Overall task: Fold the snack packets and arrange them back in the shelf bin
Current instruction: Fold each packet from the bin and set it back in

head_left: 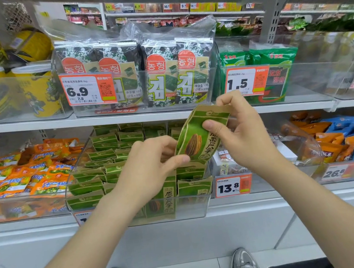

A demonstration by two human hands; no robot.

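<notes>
Snack packet (197, 140) bottom behind left hand (153, 166)

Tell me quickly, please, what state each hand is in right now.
Left hand: pinches the lower edge of the sunflower-seed packet.
Right hand: grips that packet's top.

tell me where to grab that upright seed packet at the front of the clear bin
Pinch the upright packet by its top edge, coming straight down from above. It stands on end behind the front wall of the clear bin, with folded packets pressed close on both sides, so only its top is free for a grip.
</notes>
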